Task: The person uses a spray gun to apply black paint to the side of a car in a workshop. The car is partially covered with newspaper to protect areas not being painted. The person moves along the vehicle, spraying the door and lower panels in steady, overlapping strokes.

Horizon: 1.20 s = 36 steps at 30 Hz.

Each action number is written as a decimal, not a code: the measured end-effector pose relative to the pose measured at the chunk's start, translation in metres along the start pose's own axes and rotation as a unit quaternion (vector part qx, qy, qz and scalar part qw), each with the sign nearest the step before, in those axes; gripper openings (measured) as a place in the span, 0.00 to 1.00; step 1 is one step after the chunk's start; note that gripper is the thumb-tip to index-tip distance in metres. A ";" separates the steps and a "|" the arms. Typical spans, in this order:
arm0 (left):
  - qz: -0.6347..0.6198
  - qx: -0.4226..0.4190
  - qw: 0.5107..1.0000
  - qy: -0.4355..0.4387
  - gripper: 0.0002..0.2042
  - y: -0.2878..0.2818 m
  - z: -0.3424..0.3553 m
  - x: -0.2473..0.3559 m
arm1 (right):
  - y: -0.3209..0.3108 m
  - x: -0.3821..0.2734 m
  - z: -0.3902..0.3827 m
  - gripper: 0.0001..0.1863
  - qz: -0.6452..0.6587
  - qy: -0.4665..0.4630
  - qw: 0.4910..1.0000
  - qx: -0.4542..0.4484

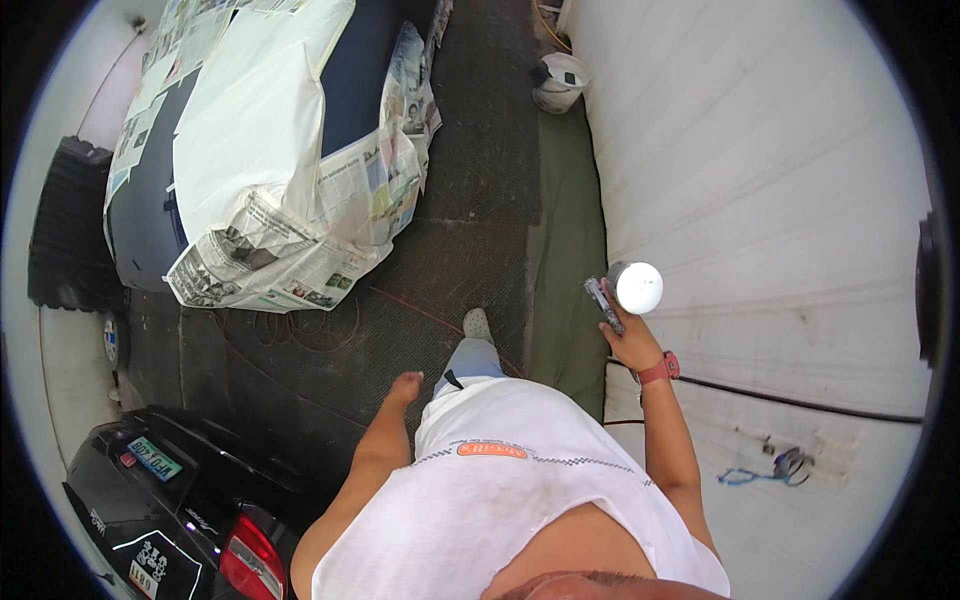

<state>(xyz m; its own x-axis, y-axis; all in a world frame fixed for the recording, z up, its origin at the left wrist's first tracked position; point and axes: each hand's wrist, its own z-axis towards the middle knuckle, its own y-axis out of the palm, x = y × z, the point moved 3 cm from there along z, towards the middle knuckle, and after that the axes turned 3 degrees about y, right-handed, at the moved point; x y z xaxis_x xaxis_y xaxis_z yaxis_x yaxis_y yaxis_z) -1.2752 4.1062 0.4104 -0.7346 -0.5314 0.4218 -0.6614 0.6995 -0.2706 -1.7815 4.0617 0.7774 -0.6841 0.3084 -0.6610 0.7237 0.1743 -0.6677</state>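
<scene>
Head view, looking down past a white sleeveless shirt (520,450): the right hand (637,347), with a red wristwatch (659,368) at the wrist, holds a grey metal spray-gun-like tool (604,306) topped by a white-lidded round cup (637,288). Its fingers are wrapped around the tool, apparently to keep the cup level and upright. The tool is out to the right, near a pale sheet-like wall (740,180) and well apart from the vehicles. The left hand (407,386) hangs low beside the leg; nothing shows in it, but I cannot tell how far its fingers are spread or curled.

Upper left, white paper and newspaper sheets (250,130) drape a dark blue car body (352,85), probably shielding the covered areas. Dark green cloth (567,220) lies along the wall's foot, perhaps protecting the floor. Beyond stands a white plastic bucket (559,93); lower left, a glossy black car (150,510).
</scene>
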 end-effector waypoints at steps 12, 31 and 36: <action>-0.224 0.202 0.952 0.055 0.27 -0.138 0.055 0.184 | -0.133 -0.099 0.212 0.22 0.181 0.075 0.981 -0.014; -0.254 0.277 0.925 0.049 0.26 0.025 0.112 0.285 | -0.257 0.069 0.300 0.42 0.385 -0.139 0.911 0.047; -0.158 0.191 0.922 0.299 0.25 -0.030 0.043 0.563 | -0.279 0.042 0.350 0.39 0.323 -0.144 0.935 0.039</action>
<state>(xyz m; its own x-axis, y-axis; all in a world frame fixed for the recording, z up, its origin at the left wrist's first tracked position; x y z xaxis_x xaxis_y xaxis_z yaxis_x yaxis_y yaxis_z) -1.6752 3.7652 0.6186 -0.3567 -0.2420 0.9023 -0.9169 0.2758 -0.2885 -2.0434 3.6986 0.8159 -0.1114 0.0598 -0.9920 0.9930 -0.0330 -0.1135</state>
